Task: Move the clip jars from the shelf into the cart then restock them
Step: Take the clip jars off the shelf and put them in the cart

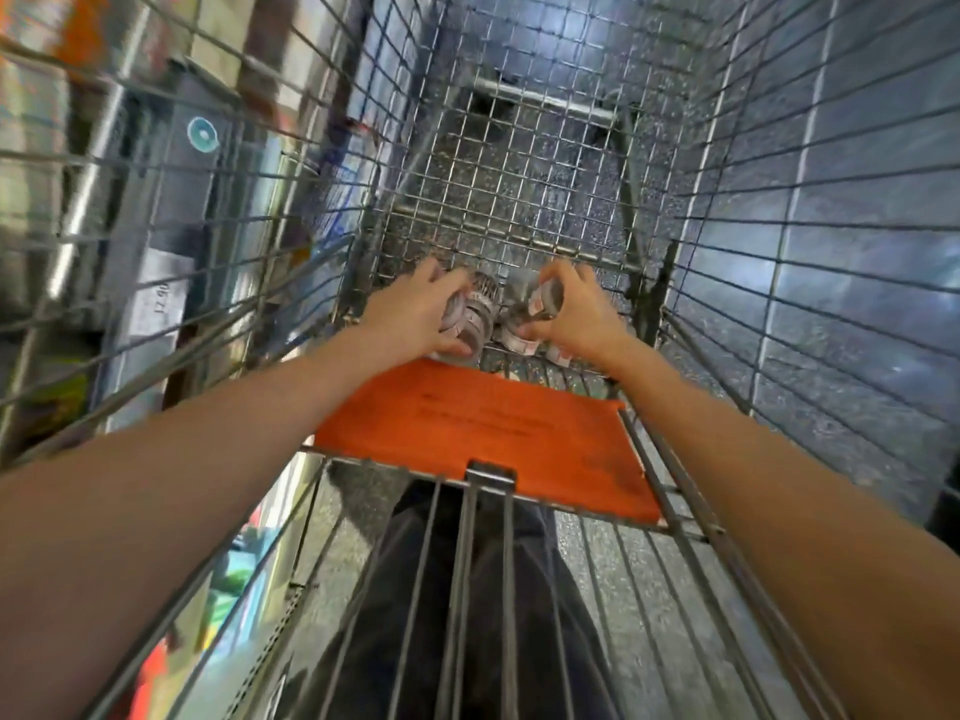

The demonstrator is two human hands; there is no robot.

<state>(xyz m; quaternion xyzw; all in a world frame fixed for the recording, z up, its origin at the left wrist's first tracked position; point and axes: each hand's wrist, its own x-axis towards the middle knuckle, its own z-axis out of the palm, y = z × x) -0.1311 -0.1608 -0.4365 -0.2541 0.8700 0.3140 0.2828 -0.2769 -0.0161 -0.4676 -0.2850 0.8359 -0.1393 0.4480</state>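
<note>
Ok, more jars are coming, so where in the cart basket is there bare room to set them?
Free: the wire floor beyond both hands, out to the cart's far end. Crowded: the near end by the orange flap, where the left hand and right hand grip clip jars.

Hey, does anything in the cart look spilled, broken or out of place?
Nothing stands out. Both hands, left and right, grip clip jars low in the cart; no clips look spilled, though the jars are blurred.
</note>
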